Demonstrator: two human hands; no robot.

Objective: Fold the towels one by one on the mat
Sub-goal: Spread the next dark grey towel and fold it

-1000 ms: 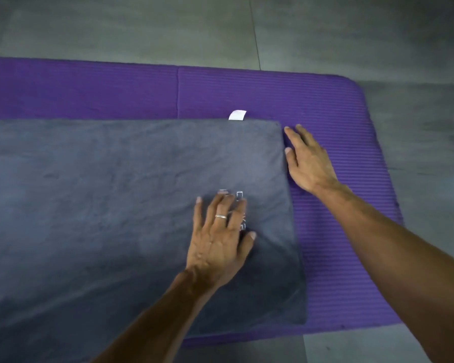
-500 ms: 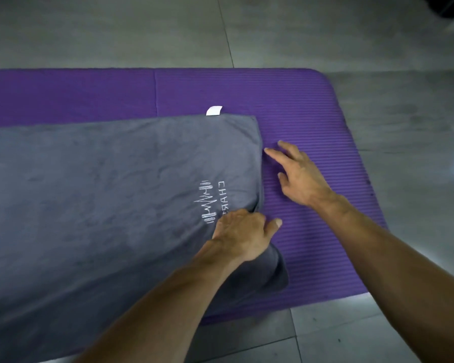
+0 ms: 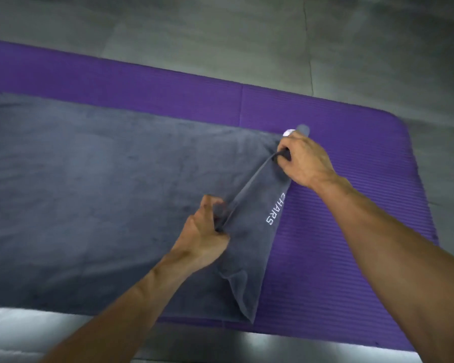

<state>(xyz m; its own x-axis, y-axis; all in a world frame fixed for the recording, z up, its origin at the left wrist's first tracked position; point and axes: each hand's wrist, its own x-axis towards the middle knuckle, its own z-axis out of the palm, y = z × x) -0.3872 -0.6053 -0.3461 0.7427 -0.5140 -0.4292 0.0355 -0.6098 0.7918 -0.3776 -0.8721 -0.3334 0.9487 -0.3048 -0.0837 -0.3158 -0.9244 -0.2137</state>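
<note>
A grey tiled floor (image 3: 220, 35) lies under a purple mat (image 3: 351, 205). A big grey towel (image 3: 89, 192) is spread on the mat and covers most of it. The left hand (image 3: 205, 231) pinches the towel's right edge near the middle. The right hand (image 3: 304, 161) grips the far corner, next to a small white tag (image 3: 288, 132). The edge between the hands is lifted. White letters (image 3: 275, 208) show on the raised part.

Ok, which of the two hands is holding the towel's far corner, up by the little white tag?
The right hand. It grips the grey terry towel beside the white tag, farther away; the left hand grips the same lifted edge nearer the person.
</note>
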